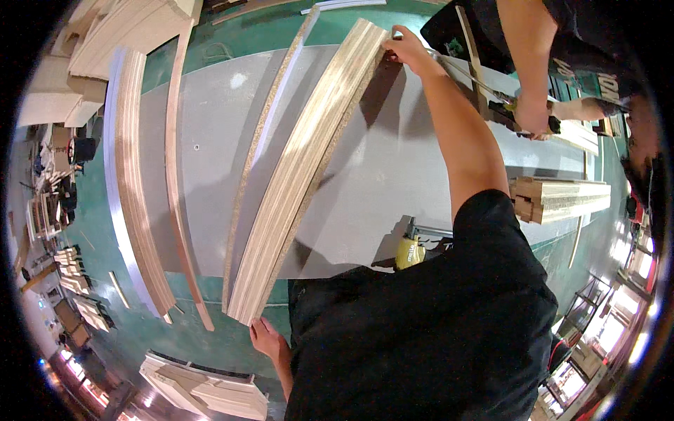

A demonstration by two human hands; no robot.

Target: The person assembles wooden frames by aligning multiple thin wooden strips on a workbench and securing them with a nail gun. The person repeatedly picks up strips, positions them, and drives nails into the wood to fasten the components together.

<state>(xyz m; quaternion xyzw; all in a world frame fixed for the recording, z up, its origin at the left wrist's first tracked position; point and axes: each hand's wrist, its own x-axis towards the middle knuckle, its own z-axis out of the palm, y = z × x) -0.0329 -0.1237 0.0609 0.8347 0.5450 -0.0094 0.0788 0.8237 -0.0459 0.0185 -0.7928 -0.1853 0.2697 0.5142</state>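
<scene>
One striped board [302, 175] is slanting across the grey counter [203, 105] from one o'clock to seven, its near end reaching past the counter's rim. The right hand [407, 52] is grasping the far end, fingers curling around it; the left hand [268, 340] is touching the near end, though I cannot tell whether its fingers are gripping.

Three more long pieces are lying toward nine o'clock: one speckled strip [249, 168] just beside the striped board, then one brown strip [175, 175], then one pale-edged board [137, 182] outermost. One yellow nail gun [411, 252] is sitting at four o'clock, the black sleeve [491, 231] partly hiding it. One stack of wood [562, 200] is resting at three o'clock, its pieces too overlapped to count. At two o'clock, one co-worker [530, 70] is reaching in, crowding that side. Pale panels [203, 389] are lying at seven o'clock on the green floor [217, 337].
</scene>
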